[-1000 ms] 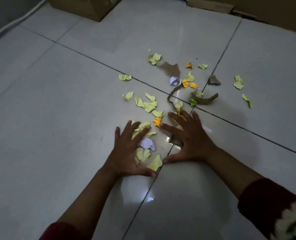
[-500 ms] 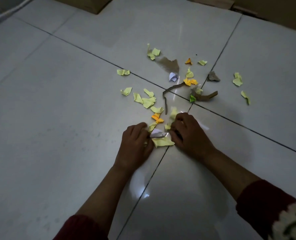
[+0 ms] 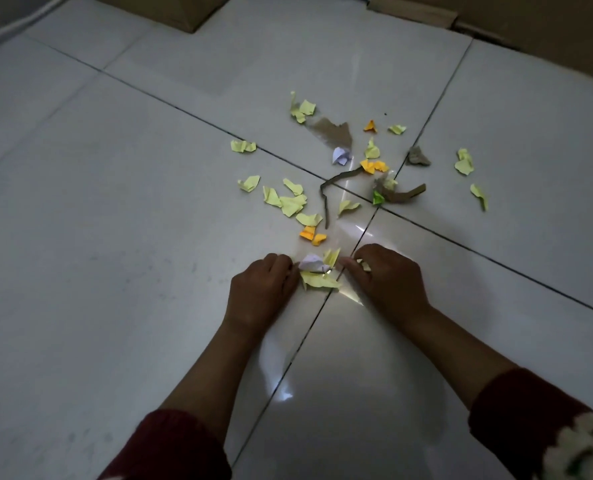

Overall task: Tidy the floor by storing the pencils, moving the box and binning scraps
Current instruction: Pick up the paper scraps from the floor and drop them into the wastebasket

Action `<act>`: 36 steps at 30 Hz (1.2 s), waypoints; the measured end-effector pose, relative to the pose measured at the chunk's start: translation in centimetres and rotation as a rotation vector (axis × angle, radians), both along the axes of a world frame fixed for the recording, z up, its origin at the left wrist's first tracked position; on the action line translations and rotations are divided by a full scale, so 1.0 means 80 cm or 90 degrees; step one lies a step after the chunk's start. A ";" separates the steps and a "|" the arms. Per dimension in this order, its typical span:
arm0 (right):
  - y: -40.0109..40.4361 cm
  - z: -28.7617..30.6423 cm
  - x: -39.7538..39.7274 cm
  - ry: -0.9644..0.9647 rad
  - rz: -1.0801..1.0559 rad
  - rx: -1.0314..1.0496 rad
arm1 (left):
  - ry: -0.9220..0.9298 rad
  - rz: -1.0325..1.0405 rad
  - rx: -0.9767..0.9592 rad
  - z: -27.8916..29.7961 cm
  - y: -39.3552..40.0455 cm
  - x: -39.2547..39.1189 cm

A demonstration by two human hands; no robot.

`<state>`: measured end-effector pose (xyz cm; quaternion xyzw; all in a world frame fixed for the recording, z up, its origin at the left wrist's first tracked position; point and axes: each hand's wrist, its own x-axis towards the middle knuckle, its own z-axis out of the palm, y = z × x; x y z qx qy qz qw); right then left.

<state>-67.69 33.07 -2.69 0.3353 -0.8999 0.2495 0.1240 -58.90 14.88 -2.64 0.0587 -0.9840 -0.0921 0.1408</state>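
Note:
Torn paper scraps lie scattered over the pale tiled floor (image 3: 115,271): yellow ones (image 3: 289,202), orange ones (image 3: 312,234), a white one (image 3: 341,155) and brown cardboard strips (image 3: 334,132). My left hand (image 3: 262,289) and my right hand (image 3: 385,277) rest on the floor with fingers curled inward. They press a small heap of yellow and white scraps (image 3: 317,273) between them. No pencils are in view.
A cardboard box (image 3: 184,8) stands at the far top edge, with a flat cardboard piece (image 3: 416,12) to its right along the wall. Dark tile joints cross under the scraps. A white cable (image 3: 11,29) runs along the top left.
My spread hands have swept together and curled, gathering the near scraps into a small heap between them. The view has tilted slightly.

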 end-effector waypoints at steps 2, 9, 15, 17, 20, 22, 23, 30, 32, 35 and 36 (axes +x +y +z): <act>-0.004 0.009 0.005 -0.049 -0.022 -0.085 | 0.008 0.014 -0.002 0.001 0.000 0.000; -0.040 -0.002 0.030 0.047 0.092 0.001 | 0.052 0.037 0.063 -0.006 0.001 0.008; -0.047 -0.016 0.027 0.019 0.049 0.026 | 0.031 0.020 0.125 -0.002 0.000 0.007; -0.048 -0.019 0.026 0.018 0.054 0.025 | 0.027 -0.001 0.162 0.006 0.000 0.012; -0.049 -0.018 0.024 0.007 0.072 0.022 | -0.014 -0.059 0.185 0.011 -0.005 0.023; -0.048 -0.015 0.022 -0.015 0.074 0.012 | -0.036 -0.086 0.130 0.006 -0.008 0.030; -0.048 -0.013 0.023 -0.025 0.067 0.012 | -0.036 -0.089 0.108 0.003 -0.009 0.031; -0.041 -0.007 0.025 0.008 0.047 0.036 | 0.021 -0.069 0.055 0.000 -0.004 0.033; -0.045 -0.009 0.022 0.016 0.078 0.085 | 0.012 -0.068 0.043 0.000 -0.002 0.033; -0.056 -0.014 0.017 0.010 0.102 0.125 | 0.003 -0.034 0.055 0.002 0.001 0.035; -0.059 -0.015 0.014 0.009 0.104 0.124 | 0.000 -0.017 0.072 0.004 0.002 0.036</act>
